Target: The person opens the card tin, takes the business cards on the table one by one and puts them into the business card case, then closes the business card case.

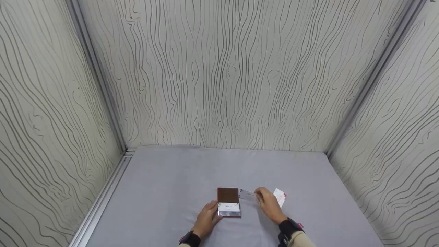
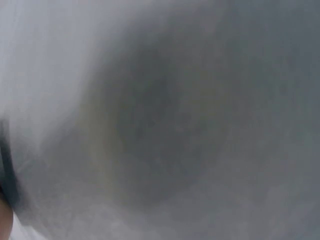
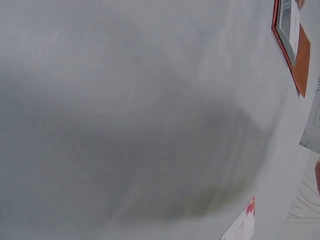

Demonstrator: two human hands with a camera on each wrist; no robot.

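Observation:
An open brown card holder (image 1: 227, 195) lies on the grey-covered table, with white printed cards (image 1: 229, 207) in its clear lower pocket. My left hand (image 1: 206, 216) holds the holder by its left edge, thumb near the lower corner. To the right of the holder, my right hand (image 1: 269, 204) pinches a white card (image 1: 247, 195) by its right end; the card's left end reaches close to the holder's edge. Part of this pinched card (image 3: 312, 127) also shows at the right wrist view's border. The left wrist view holds mostly blurred tabletop, with a sliver of skin (image 2: 5, 220) at lower left.
Another white card with red floral print (image 1: 280, 196) lies on the table beyond my right hand, partly hidden by it. Wood-grain patterned walls (image 1: 219, 75) enclose the table at the back and both sides. A metal rail (image 1: 103, 197) runs along the left edge.

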